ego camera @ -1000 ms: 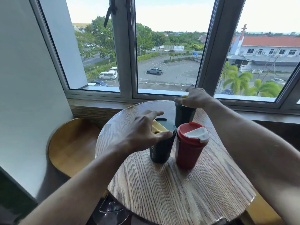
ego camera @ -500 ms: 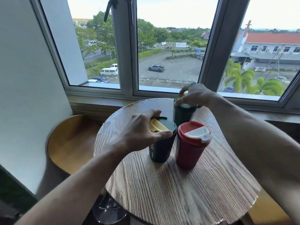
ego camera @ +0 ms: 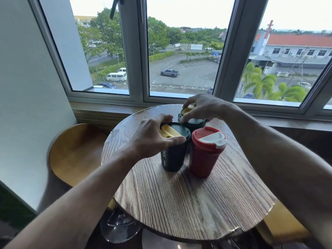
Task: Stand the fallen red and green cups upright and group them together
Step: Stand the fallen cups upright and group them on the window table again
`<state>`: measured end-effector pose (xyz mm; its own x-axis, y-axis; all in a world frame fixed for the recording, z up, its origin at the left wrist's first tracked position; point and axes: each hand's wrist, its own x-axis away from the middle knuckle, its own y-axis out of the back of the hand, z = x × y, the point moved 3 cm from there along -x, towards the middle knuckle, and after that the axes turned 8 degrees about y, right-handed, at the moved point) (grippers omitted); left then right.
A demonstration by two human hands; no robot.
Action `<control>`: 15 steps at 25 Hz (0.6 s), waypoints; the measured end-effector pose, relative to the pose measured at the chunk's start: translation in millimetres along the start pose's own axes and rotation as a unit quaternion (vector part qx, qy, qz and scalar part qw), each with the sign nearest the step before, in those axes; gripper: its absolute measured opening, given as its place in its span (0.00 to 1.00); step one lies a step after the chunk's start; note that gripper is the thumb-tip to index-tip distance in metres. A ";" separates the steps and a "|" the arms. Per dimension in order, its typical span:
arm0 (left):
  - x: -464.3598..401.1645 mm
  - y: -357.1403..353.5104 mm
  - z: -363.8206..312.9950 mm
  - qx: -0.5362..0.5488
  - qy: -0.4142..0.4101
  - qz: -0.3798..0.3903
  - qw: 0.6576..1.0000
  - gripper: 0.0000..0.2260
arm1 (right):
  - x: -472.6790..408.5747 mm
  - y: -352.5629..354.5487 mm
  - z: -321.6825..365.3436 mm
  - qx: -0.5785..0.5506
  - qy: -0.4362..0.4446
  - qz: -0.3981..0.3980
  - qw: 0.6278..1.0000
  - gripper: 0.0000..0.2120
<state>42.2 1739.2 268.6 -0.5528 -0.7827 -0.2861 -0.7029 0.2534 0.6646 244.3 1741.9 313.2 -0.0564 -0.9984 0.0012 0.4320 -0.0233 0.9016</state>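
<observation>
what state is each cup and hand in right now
red cup: upright, lid on, untouched
near green cup: upright, lid gripped by left hand
far green cup: upright, lid gripped by right hand
left hand: curled over near cup's lid
right hand: curled over far cup's lid

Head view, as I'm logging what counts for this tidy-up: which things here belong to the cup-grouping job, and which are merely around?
Part of the job:
- near green cup, left hand gripping its lid
- far green cup, right hand gripping its lid
- red cup, upright, untouched

Merely around:
- round wooden table
- wooden stool
- window
</observation>
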 end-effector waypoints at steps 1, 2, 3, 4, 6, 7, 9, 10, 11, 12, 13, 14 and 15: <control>-0.1 -0.2 0.6 -0.001 0.001 0.002 1.000 0.37 | -0.3 -3.3 0.3 -0.001 0.003 -0.003 1.000 0.26; 0.0 -0.7 1.0 -0.002 0.002 0.003 1.000 0.37 | -0.2 -5.4 1.4 0.001 0.010 -0.005 1.000 0.26; 0.4 -1.0 1.7 -0.003 0.002 0.003 1.000 0.37 | -0.8 -6.9 2.4 0.007 0.018 -0.003 1.000 0.26; 1.2 -1.6 2.3 -0.002 0.003 0.001 1.000 0.37 | -0.7 -7.8 3.2 0.014 0.025 0.004 1.000 0.27; 3.1 -3.2 2.9 -0.005 0.003 -0.006 1.000 0.37 | 0.8 -9.6 2.1 0.017 0.027 0.017 0.999 0.31; 4.0 -4.2 2.9 -0.007 0.002 -0.009 1.000 0.36 | 2.1 -9.8 0.7 0.017 0.026 0.014 0.999 0.33; 5.5 -5.4 4.1 -0.005 0.001 -0.014 1.000 0.37 | 8.7 -7.6 -0.9 0.004 0.027 -0.015 1.000 0.35; 6.1 -5.5 5.6 -0.005 0.002 -0.014 1.000 0.39 | 15.1 -5.0 -1.4 -0.003 0.031 -0.041 0.999 0.35; 6.7 -5.3 7.1 -0.009 0.002 -0.013 1.000 0.40 | 24.2 -1.0 -3.2 -0.005 0.034 -0.070 0.997 0.34; 7.3 -4.4 9.2 -0.016 0.003 -0.010 1.000 0.42 | 35.9 3.4 -5.0 -0.006 0.034 -0.096 0.995 0.34; 8.1 -2.4 11.3 -0.022 0.007 -0.006 1.000 0.44 | 49.2 5.9 -7.0 -0.012 0.031 -0.111 0.993 0.34; 9.0 0.3 14.1 -0.026 0.015 0.000 1.000 0.46 | 63.1 6.4 -10.1 -0.023 0.024 -0.112 0.993 0.35; 9.7 3.2 16.1 -0.025 0.023 0.008 0.999 0.47 | 77.6 5.2 -13.5 -0.028 0.012 -0.102 0.994 0.37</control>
<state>27.5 1741.6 256.8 -0.5418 -0.8046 -0.2431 -0.6695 0.2382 0.7036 254.3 1663.7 312.1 -0.1260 -0.9737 -0.1897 0.4637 -0.2269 0.8564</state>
